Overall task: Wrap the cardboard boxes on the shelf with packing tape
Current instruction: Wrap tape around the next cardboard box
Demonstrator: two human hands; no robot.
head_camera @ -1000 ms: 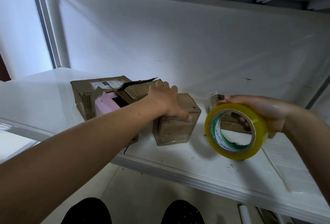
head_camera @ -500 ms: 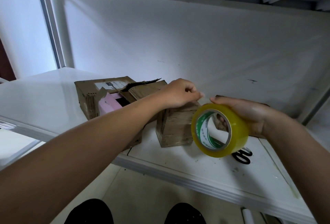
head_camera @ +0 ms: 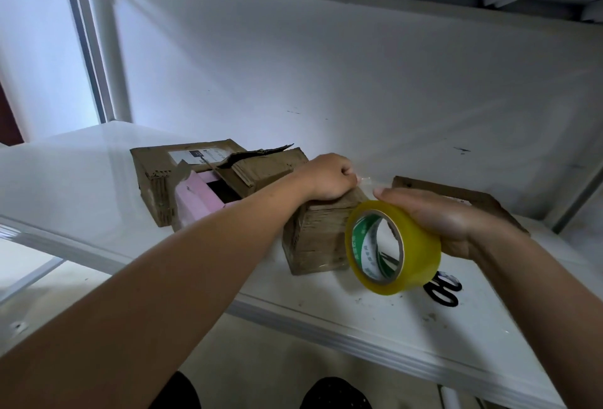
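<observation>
We observe a white shelf [head_camera: 408,327] carrying three cardboard boxes. We take the small cardboard box [head_camera: 318,242], standing upright near the shelf's front edge, as our reference.

The left hand [head_camera: 329,177] rests on the top of the small box, at its rear edge. Its fingers are curled and pinch the free end of a clear tape strip [head_camera: 367,182], which runs to the right toward the roll. The strip is thin and glossy; we cannot tell whether any part of it already adheres to the box.

The right hand [head_camera: 437,216] is just right of the small box and grasps the yellow packing tape roll [head_camera: 391,248], the fingers wrapped over the roll's outer face. The roll is held tilted in front of the box's right front corner, above the shelf surface, its green-and-white printed core facing us.

Left of and behind the small box lies a larger torn cardboard box [head_camera: 182,177], touching or nearly touching it. This box bears a white shipping label [head_camera: 199,156] on top, has a ragged open flap, and shows a pink item [head_camera: 195,196] at its open front.

Right of and behind the small box, largely hidden by the right hand, lies a flat cardboard box [head_camera: 473,196] against the white back wall [head_camera: 326,66].

Black-handled scissors [head_camera: 445,291] lie on the shelf right of the small box, just below the roll. Small scraps of debris dot the shelf surface near them.
</observation>
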